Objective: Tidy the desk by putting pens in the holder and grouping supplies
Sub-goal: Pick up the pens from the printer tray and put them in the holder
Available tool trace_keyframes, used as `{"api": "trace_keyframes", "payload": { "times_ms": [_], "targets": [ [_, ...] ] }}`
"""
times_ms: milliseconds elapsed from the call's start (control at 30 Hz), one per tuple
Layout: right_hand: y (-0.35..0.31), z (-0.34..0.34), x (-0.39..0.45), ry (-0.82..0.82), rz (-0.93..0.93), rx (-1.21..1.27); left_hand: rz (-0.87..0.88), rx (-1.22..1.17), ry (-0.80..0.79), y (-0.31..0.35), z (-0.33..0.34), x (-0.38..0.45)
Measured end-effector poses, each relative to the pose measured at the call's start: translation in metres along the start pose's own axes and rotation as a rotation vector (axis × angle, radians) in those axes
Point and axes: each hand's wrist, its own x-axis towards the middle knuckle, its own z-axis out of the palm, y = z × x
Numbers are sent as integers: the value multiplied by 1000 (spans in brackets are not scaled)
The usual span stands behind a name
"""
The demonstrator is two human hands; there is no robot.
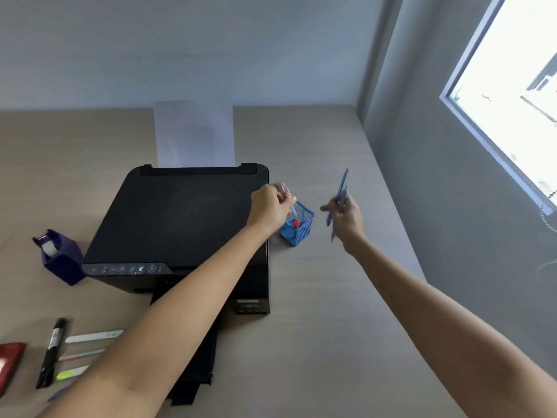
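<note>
Left hand point(269, 209) over holder point(297, 223); right hand point(346, 217) grips pens point(342, 191).

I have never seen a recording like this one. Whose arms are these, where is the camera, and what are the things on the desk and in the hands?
There is no machine here, only a person's two bare arms. The single camera sits on the person's head and looks down, so the arms reach out from the bottom. The left hand lowers a pen into a blue mesh holder. The right hand holds blue pens. On the wooden desk stand a black printer and a dark blue tape dispenser. A black marker and some pale pens lie at the lower left.
</note>
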Motion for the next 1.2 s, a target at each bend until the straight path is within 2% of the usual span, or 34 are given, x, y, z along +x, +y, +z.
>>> {"api": "trace_keyframes", "payload": {
  "times_ms": [167, 300, 400, 567, 633, 733, 833, 900, 1000, 1100, 1200],
  "targets": [
    [-15, 22, 42, 86, 151, 220, -47, 178, 14, -14, 39, 61],
    [4, 37, 49, 101, 269, 79, -174, 300, -51, -34, 65, 85],
    [11, 41, 49, 64, 284, -15, -251, 374, -129, -45, 75, 93],
    [2, 36, 45, -42, 222, -166, -210, 461, -192, -45, 72, 91],
    [-7, 29, 43, -30, 167, -187, -178, 450, -197, -38, 60, 84],
    [-26, 17, 34, 24, 59, -190, -11, 363, -174, -28, 30, 57],
    [-42, 14, 6, 49, -45, -139, 134, 219, -99, -31, -13, 6],
    [-48, 17, -20, 39, -138, -120, 151, 81, -58, -44, -43, -31],
    [-51, 33, -76, -66, -323, -118, 91, 25, 49, -87, -91, -88],
    [-41, 54, -132, -212, -673, -277, -64, 153, 220, -150, -122, -132],
    [-16, 85, -179, -465, -827, -387, -269, 275, 177, -216, -126, -161]
  ]
}}
